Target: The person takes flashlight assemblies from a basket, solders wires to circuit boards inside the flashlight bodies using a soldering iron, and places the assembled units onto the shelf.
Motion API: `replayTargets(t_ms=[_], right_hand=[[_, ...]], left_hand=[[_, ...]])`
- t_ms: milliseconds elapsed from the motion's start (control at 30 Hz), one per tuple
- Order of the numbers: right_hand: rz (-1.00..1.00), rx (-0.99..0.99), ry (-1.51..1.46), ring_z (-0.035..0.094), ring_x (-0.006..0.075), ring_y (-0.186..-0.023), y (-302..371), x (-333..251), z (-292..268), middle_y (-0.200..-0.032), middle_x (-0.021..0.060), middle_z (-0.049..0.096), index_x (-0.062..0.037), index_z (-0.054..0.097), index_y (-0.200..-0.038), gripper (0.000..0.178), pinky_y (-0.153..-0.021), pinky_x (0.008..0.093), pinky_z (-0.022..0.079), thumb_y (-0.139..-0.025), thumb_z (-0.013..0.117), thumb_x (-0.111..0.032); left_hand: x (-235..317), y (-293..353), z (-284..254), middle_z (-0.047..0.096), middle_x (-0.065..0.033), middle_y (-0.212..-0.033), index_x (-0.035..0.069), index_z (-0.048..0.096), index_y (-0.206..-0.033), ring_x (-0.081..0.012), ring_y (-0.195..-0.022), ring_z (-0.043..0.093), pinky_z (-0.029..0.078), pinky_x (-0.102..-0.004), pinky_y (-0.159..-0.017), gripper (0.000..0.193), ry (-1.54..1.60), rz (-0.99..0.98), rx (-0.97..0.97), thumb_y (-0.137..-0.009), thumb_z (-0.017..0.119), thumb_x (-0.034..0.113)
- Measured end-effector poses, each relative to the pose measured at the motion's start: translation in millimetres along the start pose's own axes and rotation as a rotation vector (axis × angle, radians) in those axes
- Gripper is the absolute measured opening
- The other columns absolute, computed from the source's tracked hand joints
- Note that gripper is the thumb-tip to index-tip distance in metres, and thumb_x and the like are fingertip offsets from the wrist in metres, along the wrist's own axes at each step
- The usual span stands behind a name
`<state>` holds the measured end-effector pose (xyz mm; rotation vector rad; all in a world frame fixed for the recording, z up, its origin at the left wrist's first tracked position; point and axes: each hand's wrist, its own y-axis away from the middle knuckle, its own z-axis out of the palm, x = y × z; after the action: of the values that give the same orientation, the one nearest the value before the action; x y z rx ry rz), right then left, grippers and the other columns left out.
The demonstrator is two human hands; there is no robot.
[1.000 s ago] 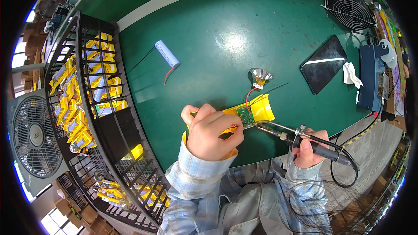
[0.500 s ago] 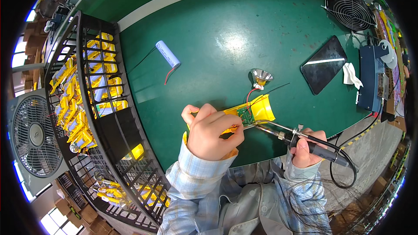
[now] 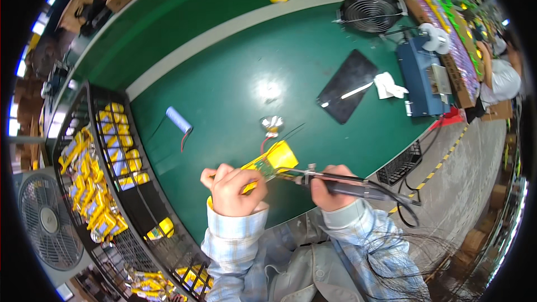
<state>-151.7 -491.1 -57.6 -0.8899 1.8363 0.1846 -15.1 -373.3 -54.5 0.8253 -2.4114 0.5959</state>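
My left hand [image 3: 236, 191] is closed round a yellow flashlight housing [image 3: 282, 156] near the front of the green table. A small green circuit board [image 3: 263, 166] shows inside the housing, partly hidden by my fingers. My right hand [image 3: 333, 191] grips a black soldering iron [image 3: 358, 190] with a metal feed tube along its upper side. Its tip points left and meets or nearly meets the board; blur hides which. Just beyond the housing a silver reflector [image 3: 272, 124] rests on the table, joined by a red wire. A blue cylindrical battery [image 3: 179, 119] with wires lies farther left.
A black crate [image 3: 126, 173] full of yellow and blue assemblies borders the left side. At the right are a black tablet-like slab [image 3: 348, 86], a crumpled white tissue [image 3: 390, 86], a blue box-shaped unit [image 3: 420, 75] and a black fan [image 3: 371, 12]. A cable trails from the iron.
The view has swung, so the table's contents sit further left in the picture. Both hands keep their holds, and the iron's tip stays by the board.
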Motion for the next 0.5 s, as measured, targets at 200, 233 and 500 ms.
replayTargets(t_ms=[200,233,500], right_hand=[[0.077,-0.032,-0.196,0.052,0.0136,-0.049,-3.4,-17.0,-10.3,-0.058,0.0071,0.052,-0.0031,0.051,-0.068,0.013,-0.046,0.0249,0.042,-0.066,0.062,-0.009],[0.046,-0.088,-0.172,0.054,0.0123,-0.052,-2.1,-20.1,-18.4,-0.06,0.0064,0.055,-0.0037,0.054,-0.073,0.013,-0.048,0.0235,0.043,-0.066,0.063,-0.009],[0.276,-0.017,-0.441,0.05,0.0062,-0.064,16.5,-29.0,-69.0,-0.07,0.0031,0.057,-0.002,0.052,-0.08,0.011,-0.058,0.0209,0.041,-0.073,0.058,-0.009]], left_hand=[[-3.6,8.5,-0.6,0.045,0.0067,-0.048,0.015,0.055,-0.056,-0.0086,-0.052,0.04,0.022,-0.0282,-0.066,0.009,-0.051,0.03,0.026,-0.054,0.064,0.013],[-2.7,9.8,0.2,0.039,0.0073,-0.045,0.016,0.055,-0.055,-0.0082,-0.05,0.039,0.022,-0.0272,-0.065,0.009,-0.068,0.037,0.048,-0.054,0.063,0.014],[-5.0,18.0,-0.3,0.042,0.0063,-0.046,0.014,0.055,-0.056,-0.0099,-0.053,0.041,0.023,-0.0273,-0.07,0.008,-0.001,0.02,-0.019,-0.055,0.063,0.015]])
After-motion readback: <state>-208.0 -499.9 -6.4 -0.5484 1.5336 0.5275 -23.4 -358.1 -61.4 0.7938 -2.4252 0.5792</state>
